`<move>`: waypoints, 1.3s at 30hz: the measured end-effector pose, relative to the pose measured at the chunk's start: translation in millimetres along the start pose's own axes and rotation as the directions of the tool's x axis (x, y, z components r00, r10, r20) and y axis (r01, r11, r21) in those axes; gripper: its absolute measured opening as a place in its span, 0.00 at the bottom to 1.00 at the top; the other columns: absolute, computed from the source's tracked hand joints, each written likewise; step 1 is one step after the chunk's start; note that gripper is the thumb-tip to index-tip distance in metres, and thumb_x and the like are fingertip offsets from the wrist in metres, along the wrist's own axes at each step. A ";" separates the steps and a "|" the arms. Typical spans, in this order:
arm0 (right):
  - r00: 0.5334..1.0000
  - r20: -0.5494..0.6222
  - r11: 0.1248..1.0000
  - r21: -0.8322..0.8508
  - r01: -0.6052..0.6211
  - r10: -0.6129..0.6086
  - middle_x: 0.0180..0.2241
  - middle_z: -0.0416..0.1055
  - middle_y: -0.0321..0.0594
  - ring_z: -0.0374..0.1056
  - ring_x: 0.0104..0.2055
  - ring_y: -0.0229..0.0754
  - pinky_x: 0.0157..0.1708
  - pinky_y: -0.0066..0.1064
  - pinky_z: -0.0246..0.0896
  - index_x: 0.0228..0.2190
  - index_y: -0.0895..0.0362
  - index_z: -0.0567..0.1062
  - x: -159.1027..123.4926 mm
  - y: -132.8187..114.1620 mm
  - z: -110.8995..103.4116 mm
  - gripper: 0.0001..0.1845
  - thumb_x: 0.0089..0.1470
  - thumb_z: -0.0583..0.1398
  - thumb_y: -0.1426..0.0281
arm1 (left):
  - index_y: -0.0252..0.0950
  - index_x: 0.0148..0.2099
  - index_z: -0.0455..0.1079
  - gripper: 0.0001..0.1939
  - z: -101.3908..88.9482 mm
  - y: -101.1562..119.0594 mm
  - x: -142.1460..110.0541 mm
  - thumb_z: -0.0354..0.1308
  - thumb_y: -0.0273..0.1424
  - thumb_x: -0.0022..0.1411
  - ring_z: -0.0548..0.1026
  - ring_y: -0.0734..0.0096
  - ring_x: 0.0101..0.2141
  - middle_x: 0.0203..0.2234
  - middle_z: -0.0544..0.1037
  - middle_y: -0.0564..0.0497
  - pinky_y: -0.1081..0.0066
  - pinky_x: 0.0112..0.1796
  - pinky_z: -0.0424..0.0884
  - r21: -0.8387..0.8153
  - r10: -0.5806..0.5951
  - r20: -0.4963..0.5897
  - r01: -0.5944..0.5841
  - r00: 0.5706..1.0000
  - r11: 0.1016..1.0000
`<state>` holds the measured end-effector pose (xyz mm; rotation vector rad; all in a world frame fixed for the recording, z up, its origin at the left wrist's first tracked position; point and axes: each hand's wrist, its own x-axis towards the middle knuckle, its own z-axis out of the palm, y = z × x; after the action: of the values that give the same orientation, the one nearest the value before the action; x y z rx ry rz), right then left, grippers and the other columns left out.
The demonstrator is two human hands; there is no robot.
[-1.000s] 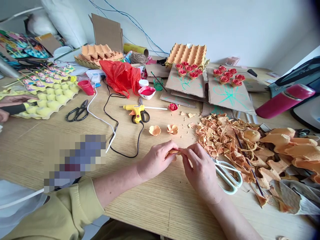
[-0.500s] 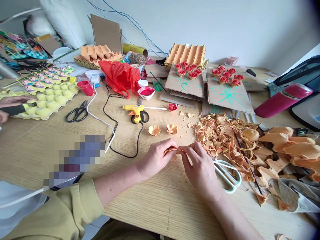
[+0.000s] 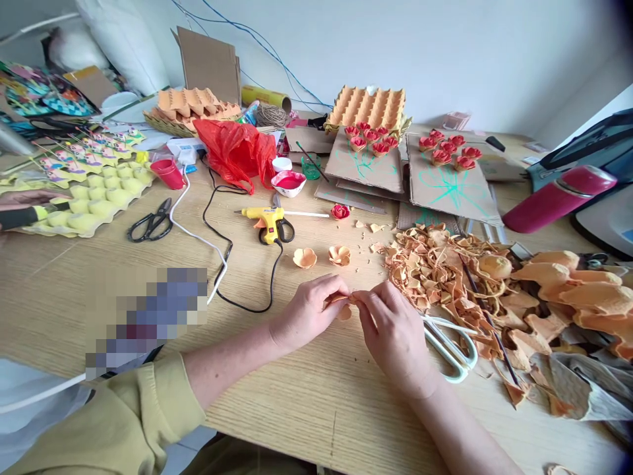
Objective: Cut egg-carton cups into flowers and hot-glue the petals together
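Between my two hands is a small orange egg-carton flower piece (image 3: 345, 313), mostly covered by my fingers. My left hand (image 3: 312, 310) is closed around its left side. The thumb and fingertips of my right hand (image 3: 395, 333) pinch its upper right edge. Just beyond lie two orange carton flower cups (image 3: 305, 258), one of them (image 3: 339, 255) nearer the middle. A red painted rose (image 3: 340, 212) sits behind them. White-handled scissors (image 3: 452, 346) rest beside my right hand, their blades hidden.
A yellow glue gun (image 3: 267, 221) with a black cord lies ahead, near black scissors (image 3: 151, 223). Carton scraps (image 3: 425, 267) pile at right. Red roses stand on cardboard (image 3: 450, 188). A co-worker's hand (image 3: 30, 199) holds a cutter by a yellow egg tray (image 3: 109, 191). A magenta flask (image 3: 558, 198) lies right.
My fingers have shifted very slightly on the orange flower piece. At far left, the co-worker's hand and the cutter have moved a little against the yellow egg tray.
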<state>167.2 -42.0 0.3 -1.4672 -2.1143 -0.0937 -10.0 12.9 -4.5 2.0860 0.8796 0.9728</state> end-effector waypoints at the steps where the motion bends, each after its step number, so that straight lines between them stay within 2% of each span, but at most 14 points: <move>1: 0.999 -0.002 0.997 0.062 -0.042 0.043 0.33 0.67 0.41 0.64 0.32 0.41 0.33 0.32 0.59 0.40 0.56 0.77 0.6 -0.6 0.0 0.10 0.67 0.55 0.72 | 0.35 0.36 0.69 0.05 -0.4 0.2 0.1 0.57 0.21 0.64 0.74 0.73 0.31 0.29 0.76 0.53 0.75 0.34 0.69 0.011 0.020 -0.005 -0.020 1.000 1.000; 3: 0.996 -0.003 0.986 0.143 -0.090 0.091 0.33 0.66 0.40 0.65 0.32 0.40 0.33 0.31 0.60 0.40 0.56 0.77 1.4 -1.6 -0.1 0.10 0.67 0.55 0.72 | 0.35 0.37 0.70 0.04 -0.7 0.1 -0.4 0.57 0.23 0.66 0.74 0.73 0.32 0.29 0.76 0.52 0.75 0.35 0.69 0.021 0.043 -0.006 -0.043 0.999 0.999; 6: 0.996 -0.003 0.983 0.161 -0.090 0.092 0.32 0.65 0.40 0.64 0.31 0.40 0.32 0.30 0.60 0.39 0.56 0.77 1.5 -2.3 -0.2 0.10 0.67 0.55 0.72 | 0.36 0.40 0.70 0.03 0.2 -0.8 -1.9 0.56 0.24 0.67 0.75 0.74 0.32 0.31 0.76 0.52 0.75 0.36 0.70 0.016 0.027 0.012 -0.027 1.000 1.000; 10: 0.998 -0.016 0.995 0.088 -0.055 0.056 0.30 0.64 0.39 0.62 0.30 0.40 0.30 0.30 0.58 0.38 0.57 0.78 0.1 -0.9 -0.5 0.10 0.66 0.55 0.73 | 0.36 0.40 0.70 0.05 1.6 -1.0 -2.3 0.56 0.21 0.66 0.75 0.74 0.33 0.31 0.77 0.53 0.75 0.36 0.69 0.023 0.043 0.013 -0.043 0.999 0.999; 15: 0.998 -0.017 0.996 -0.066 0.066 -0.067 0.30 0.65 0.41 0.62 0.31 0.43 0.31 0.33 0.56 0.34 0.57 0.78 -1.0 1.4 -1.6 0.12 0.66 0.55 0.74 | 0.35 0.37 0.69 0.07 1.3 1.6 -0.8 0.56 0.18 0.63 0.74 0.75 0.31 0.29 0.76 0.54 0.76 0.35 0.69 0.005 0.053 -0.019 -0.052 0.998 0.999; 20: 0.999 -0.037 0.997 0.063 -0.037 0.039 0.32 0.65 0.40 0.63 0.31 0.40 0.32 0.31 0.58 0.42 0.58 0.78 0.8 -1.3 -1.4 0.10 0.66 0.56 0.73 | 0.36 0.39 0.69 0.06 0.5 1.3 -1.4 0.54 0.21 0.66 0.75 0.73 0.33 0.31 0.76 0.52 0.74 0.36 0.70 -0.005 0.056 -0.019 -0.056 0.998 0.998; 25: 0.998 -0.042 0.995 0.094 -0.044 0.048 0.30 0.64 0.39 0.62 0.30 0.39 0.30 0.30 0.58 0.38 0.58 0.78 1.2 -2.4 0.3 0.09 0.66 0.57 0.73 | 0.36 0.41 0.69 0.05 3.3 -2.0 -3.5 0.55 0.21 0.66 0.75 0.74 0.32 0.31 0.76 0.52 0.75 0.35 0.70 -0.013 0.032 -0.008 -0.032 0.999 0.999; 31: 0.994 -0.065 0.993 -0.075 0.086 -0.091 0.29 0.66 0.41 0.62 0.31 0.43 0.31 0.34 0.56 0.36 0.58 0.78 0.4 -1.7 -3.4 0.11 0.66 0.56 0.74 | 0.35 0.38 0.69 0.08 3.6 1.3 -1.9 0.55 0.17 0.62 0.74 0.75 0.31 0.30 0.76 0.53 0.76 0.34 0.69 -0.039 0.019 -0.023 -0.020 1.000 0.999; 33: 0.995 -0.074 0.997 -0.030 0.065 -0.067 0.30 0.66 0.41 0.63 0.31 0.42 0.31 0.33 0.57 0.37 0.58 0.78 1.2 -2.3 -4.5 0.10 0.66 0.56 0.74 | 0.35 0.38 0.69 0.07 2.5 3.5 -1.0 0.56 0.18 0.63 0.74 0.74 0.30 0.29 0.75 0.53 0.76 0.33 0.69 -0.048 0.020 -0.032 -0.021 0.999 0.999; 36: 0.997 -0.074 0.993 0.113 -0.023 0.031 0.32 0.67 0.40 0.64 0.31 0.40 0.32 0.31 0.59 0.40 0.58 0.77 2.2 -2.9 -4.2 0.09 0.66 0.56 0.73 | 0.35 0.38 0.69 0.05 1.8 4.9 -0.9 0.55 0.22 0.65 0.75 0.73 0.32 0.30 0.76 0.51 0.74 0.35 0.70 -0.059 0.033 -0.046 -0.036 0.998 0.998; 39: 0.996 -0.072 0.987 0.151 -0.047 0.059 0.32 0.67 0.39 0.65 0.31 0.39 0.32 0.30 0.59 0.40 0.57 0.77 1.9 -2.6 -2.1 0.08 0.66 0.57 0.73 | 0.35 0.40 0.69 0.05 2.9 3.1 -2.4 0.54 0.22 0.66 0.76 0.72 0.33 0.32 0.77 0.50 0.73 0.37 0.70 -0.065 0.026 -0.043 -0.029 0.999 0.997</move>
<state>165.3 -42.2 3.6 -1.4079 -1.9756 0.0284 -7.9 8.4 -4.4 2.0340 0.8308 1.0499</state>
